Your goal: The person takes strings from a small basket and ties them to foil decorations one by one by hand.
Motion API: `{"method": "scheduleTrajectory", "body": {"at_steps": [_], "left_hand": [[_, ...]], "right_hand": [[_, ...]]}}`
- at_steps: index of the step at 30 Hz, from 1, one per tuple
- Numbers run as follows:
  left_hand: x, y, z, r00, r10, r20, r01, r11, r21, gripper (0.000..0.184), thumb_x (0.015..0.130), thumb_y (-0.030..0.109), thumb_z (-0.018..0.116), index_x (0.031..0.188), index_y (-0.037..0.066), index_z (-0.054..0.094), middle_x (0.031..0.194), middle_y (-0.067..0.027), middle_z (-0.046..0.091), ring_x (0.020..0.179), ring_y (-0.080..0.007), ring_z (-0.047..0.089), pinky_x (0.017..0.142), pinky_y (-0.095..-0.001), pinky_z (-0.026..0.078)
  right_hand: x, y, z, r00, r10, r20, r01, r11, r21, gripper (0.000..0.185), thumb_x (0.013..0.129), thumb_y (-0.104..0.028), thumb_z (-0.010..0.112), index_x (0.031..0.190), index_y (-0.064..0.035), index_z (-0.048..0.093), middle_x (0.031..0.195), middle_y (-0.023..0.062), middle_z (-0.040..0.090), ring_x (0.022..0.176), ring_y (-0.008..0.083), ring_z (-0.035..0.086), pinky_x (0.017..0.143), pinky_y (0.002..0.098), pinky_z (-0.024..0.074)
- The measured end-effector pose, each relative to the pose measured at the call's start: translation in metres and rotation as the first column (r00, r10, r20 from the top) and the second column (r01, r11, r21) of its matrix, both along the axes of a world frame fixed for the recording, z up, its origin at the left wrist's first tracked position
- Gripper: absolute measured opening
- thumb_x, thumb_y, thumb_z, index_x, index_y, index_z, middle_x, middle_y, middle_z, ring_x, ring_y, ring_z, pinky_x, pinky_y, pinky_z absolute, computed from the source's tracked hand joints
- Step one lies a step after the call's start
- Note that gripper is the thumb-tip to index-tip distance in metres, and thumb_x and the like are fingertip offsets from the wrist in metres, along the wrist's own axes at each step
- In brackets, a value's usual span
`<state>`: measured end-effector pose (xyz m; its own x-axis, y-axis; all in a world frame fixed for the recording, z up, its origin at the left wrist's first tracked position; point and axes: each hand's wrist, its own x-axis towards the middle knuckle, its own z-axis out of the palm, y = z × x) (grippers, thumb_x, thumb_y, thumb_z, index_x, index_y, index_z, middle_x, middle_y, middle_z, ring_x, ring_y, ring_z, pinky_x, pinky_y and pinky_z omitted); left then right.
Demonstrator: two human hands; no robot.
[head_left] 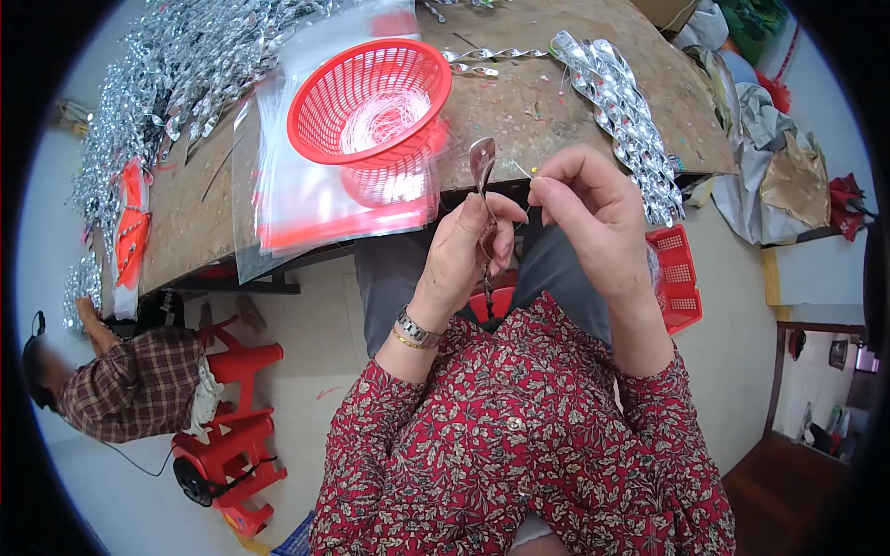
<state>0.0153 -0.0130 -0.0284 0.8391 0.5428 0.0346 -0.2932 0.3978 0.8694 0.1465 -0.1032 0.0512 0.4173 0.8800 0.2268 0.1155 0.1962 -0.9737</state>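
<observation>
My left hand point(464, 243) is closed around a twisted metallic foil strip point(481, 165). The strip's flat rounded end sticks up above the fingers, and its darker lower part hangs down below them. To the right, my right hand point(593, 208) pinches a thin white thread point(524, 170) between thumb and fingertips, close to the strip's top. Whether the thread is joined to the strip is too fine to make out. Just beyond my left hand, a red plastic basket point(311, 130) holds a loose coil of pale thread point(385, 120) and stands on clear plastic bags point(278, 199).
Twisted silver strips point(630, 120) lie at the right of the wooden table point(501, 111). A silver tinsel heap point(185, 74) covers its far left. Another person point(139, 380) works at the left near red stools point(241, 371). A red crate point(681, 278) stands by my right arm.
</observation>
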Motion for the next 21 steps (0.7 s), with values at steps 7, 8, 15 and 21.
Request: {"method": "scheduleTrajectory", "body": {"at_steps": [7, 8, 15, 21], "left_hand": [[-0.0001, -0.0026, 0.0015, 1.0, -0.015, -0.006, 0.015, 0.999, -0.032, 0.06, 0.097, 0.054, 0.033, 0.101, -0.001, 0.057, 0.064, 0.0004, 0.048, 0.053, -0.0067, 0.045, 0.049, -0.0193, 0.036], [0.0, -0.003, 0.0014, 1.0, -0.015, -0.006, 0.015, 0.999, -0.033, 0.06, 0.097, 0.054, 0.033, 0.101, -0.001, 0.057, 0.064, 0.0004, 0.048, 0.053, -0.0067, 0.045, 0.049, -0.0193, 0.036], [-0.0006, -0.0053, 0.0007, 1.0, -0.024, -0.01, 0.024, 0.999, -0.042, 0.058, 0.098, 0.052, 0.035, 0.101, -0.002, 0.057, 0.065, -0.0001, 0.049, 0.054, -0.0065, 0.045, 0.049, -0.0193, 0.035], [-0.001, -0.006, -0.0024, 0.999, -0.037, -0.001, 0.037, 0.996, -0.077, 0.056, 0.098, 0.05, 0.036, 0.102, -0.002, 0.057, 0.065, -0.0001, 0.049, 0.055, -0.0064, 0.045, 0.049, -0.0193, 0.035]], "right_hand": [[-0.0026, 0.003, 0.0006, 0.999, 0.031, -0.039, -0.03, 0.999, 0.027, 0.004, 0.089, -0.004, 0.056, 0.088, -0.001, 0.058, 0.078, -0.0008, 0.058, 0.068, 0.0035, 0.051, 0.062, 0.0184, 0.0414], [-0.0026, 0.003, 0.0004, 0.999, 0.03, -0.039, -0.029, 0.999, 0.026, 0.004, 0.089, -0.004, 0.056, 0.088, -0.001, 0.058, 0.078, -0.0008, 0.058, 0.068, 0.0035, 0.051, 0.062, 0.0184, 0.0414], [-0.0031, 0.0034, -0.0027, 1.0, 0.02, -0.002, -0.02, 1.0, -0.007, 0.004, 0.089, -0.004, 0.056, 0.087, -0.0006, 0.058, 0.079, -0.001, 0.058, 0.068, 0.0033, 0.052, 0.062, 0.0187, 0.0419], [-0.004, 0.0044, -0.0041, 1.0, 0.008, 0.004, -0.008, 1.0, 0.003, 0.004, 0.089, -0.004, 0.056, 0.088, -0.0003, 0.058, 0.079, -0.001, 0.058, 0.069, 0.0036, 0.053, 0.063, 0.0188, 0.0436]]}}
